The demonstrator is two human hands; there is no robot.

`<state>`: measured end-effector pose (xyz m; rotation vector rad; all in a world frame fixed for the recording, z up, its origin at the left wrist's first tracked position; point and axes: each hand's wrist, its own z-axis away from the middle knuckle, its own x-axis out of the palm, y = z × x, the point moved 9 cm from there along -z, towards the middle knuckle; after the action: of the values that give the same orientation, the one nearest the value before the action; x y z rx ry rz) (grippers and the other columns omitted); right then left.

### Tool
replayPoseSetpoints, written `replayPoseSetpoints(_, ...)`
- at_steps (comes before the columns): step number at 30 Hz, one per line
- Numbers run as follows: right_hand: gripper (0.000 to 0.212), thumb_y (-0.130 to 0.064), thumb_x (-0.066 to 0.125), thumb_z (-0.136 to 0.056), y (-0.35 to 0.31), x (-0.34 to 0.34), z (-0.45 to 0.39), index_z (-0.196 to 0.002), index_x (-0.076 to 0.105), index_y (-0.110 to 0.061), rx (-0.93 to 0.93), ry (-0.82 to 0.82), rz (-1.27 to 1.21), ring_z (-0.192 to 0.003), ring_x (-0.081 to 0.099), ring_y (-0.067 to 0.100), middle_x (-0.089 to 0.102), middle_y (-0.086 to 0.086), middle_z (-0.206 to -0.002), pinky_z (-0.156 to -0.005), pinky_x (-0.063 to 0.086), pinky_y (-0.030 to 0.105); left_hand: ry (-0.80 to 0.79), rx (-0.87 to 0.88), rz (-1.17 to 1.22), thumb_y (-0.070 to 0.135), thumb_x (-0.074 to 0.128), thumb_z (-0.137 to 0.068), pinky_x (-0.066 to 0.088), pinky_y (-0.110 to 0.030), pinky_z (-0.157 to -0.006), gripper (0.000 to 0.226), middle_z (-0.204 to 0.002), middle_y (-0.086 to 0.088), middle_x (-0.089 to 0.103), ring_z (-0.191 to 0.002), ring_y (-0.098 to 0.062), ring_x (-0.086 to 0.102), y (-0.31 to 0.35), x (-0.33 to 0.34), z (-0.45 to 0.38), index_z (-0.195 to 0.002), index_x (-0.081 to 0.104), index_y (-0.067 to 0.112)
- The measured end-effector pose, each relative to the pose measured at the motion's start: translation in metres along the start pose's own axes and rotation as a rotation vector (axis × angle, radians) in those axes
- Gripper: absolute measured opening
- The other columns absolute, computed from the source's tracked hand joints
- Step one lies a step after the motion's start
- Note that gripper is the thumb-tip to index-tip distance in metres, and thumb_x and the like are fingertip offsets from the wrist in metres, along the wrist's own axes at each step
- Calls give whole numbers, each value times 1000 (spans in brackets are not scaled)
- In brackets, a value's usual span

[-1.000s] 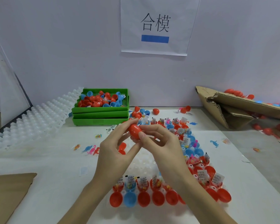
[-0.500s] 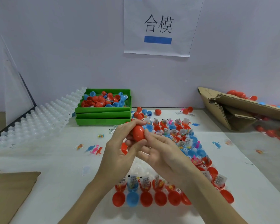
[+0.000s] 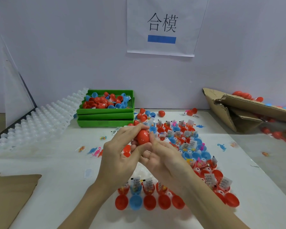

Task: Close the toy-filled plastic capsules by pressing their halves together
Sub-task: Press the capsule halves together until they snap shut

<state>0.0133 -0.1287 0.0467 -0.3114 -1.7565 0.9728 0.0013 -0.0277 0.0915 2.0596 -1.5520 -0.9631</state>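
Gripping red capsule (image 3: 143,137) with both hands, left hand (image 3: 119,156) and right hand (image 3: 162,161) curled round it above the white table (image 3: 59,179); long axis near upright. Filled halves tray (image 3: 180,162) beneath, green bins (image 3: 106,115) by wall.

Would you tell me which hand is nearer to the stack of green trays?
Left. The left hand grips the red capsule just in front of the green trays; the right hand grips it from the far side, farther off.
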Motion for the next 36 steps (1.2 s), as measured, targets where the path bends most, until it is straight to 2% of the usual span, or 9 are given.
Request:
replayPoseSetpoints(4, 34, -27, 61, -101, 1, -2, 0, -111, 78, 0, 31, 19, -22, -102, 71, 24, 72, 15, -105, -95, 57, 32, -3, -19, -47, 35, 73, -91, 48, -16, -99, 42, -121, 9, 68, -120, -12, 63, 0, 1, -1, -130, 70, 19)
replayPoseSetpoints(7, 37, -29, 63, -99, 5, -3, 2, -114, 76, 2, 86, 14, -70, -100, 70, 25, 70, 14, -106, -94, 57, 33, -25, -78, -13, 40, 72, -94, 43, -7, -94, 38, -125, 17, 64, -123, -6, 58, -4, 6, 1, -129, 66, 28)
replayPoseSetpoints(11, 37, -27, 56, -105, 5, 5, 3, -121, 70, 3, 109, -39, -54, -103, 68, 26, 68, 16, -110, -98, 56, 36, -68, -111, 161, 44, 69, -93, 50, -16, -98, 37, -130, 11, 65, -125, -16, 61, -2, 12, 3, -127, 61, 32)
replayPoseSetpoints(15, 40, -28, 62, -101, 6, 9, 4, -126, 67, 3, 120, -86, -67, -108, 67, 29, 67, 18, -116, -103, 53, 38, -33, -83, 138, 42, 67, -93, 51, -15, -91, 32, -119, 14, 67, -114, -16, 66, 3, 8, 2, -124, 62, 35)
replayPoseSetpoints(20, 44, -27, 78, -91, 5, 11, 4, -119, 65, 5, 122, -114, -98, -100, 69, 24, 68, 15, -106, -93, 57, 32, -86, 13, 128, 36, 68, -95, 51, -20, -96, 33, -119, 10, 68, -117, -21, 65, 12, 9, 1, -124, 65, 22)
replayPoseSetpoints(24, 42, -33, 81, -87, 4, 15, 5, -113, 74, -1, 113, -134, -59, -98, 70, 19, 70, 10, -104, -94, 57, 30, -75, -15, 133, 38, 74, -93, 52, -18, -97, 45, -127, 14, 68, -122, -15, 65, 10, 7, 2, -134, 63, 24)
replayPoseSetpoints(30, 54, -44, 84, -82, 8, 18, 7, -115, 74, -2, 128, -144, -32, -101, 71, 23, 72, 12, -110, -96, 58, 32, -28, 41, 107, 47, 68, -96, 52, -13, -84, 39, -108, 17, 66, -98, -12, 70, 15, 4, 5, -128, 59, 25)
replayPoseSetpoints(36, 52, -48, 74, -92, 14, 13, 5, -121, 74, -5, 174, -145, 23, -107, 69, 22, 72, 10, -114, -101, 54, 33, 23, 164, -66, 47, 64, -100, 52, -13, -82, 47, -105, 4, 66, -92, -10, 67, 18, -2, 8, -128, 61, 9)
